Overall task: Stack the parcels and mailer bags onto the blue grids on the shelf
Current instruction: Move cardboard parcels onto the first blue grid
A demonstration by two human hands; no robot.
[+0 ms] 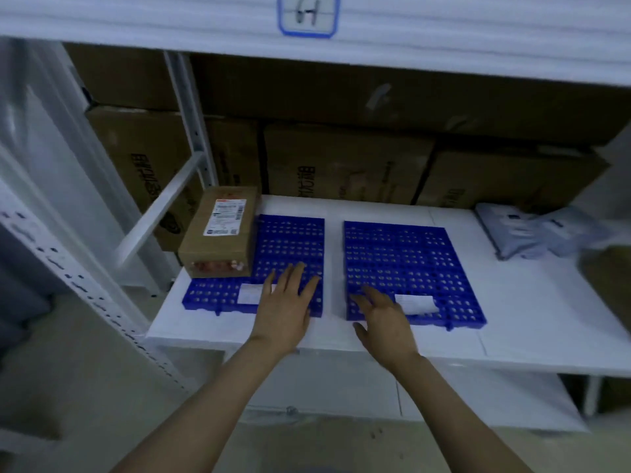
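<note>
left hand is spreading flat over the near edge of the left blue grid; right hand is hanging loosely open at the front corner of the right blue grid. a parcel is overhanging the left grid's far-left edge; blurred mailer bags are seemingly lying far right.

Single view logged. The head camera is sitting on the person's head and is facing forward and down onto the shelf. It is standing just off the shelf's front edge. It is near enough that both forearms are entering from the bottom of the frame, and the left hand and right hand are falling near centre. The wide lens is bending straight lines: the upper shelf lip is curving across the top and the perforated upright is slanting at the left. The cartons are closing off the far end of the view. The floor is showing at lower left.
</note>
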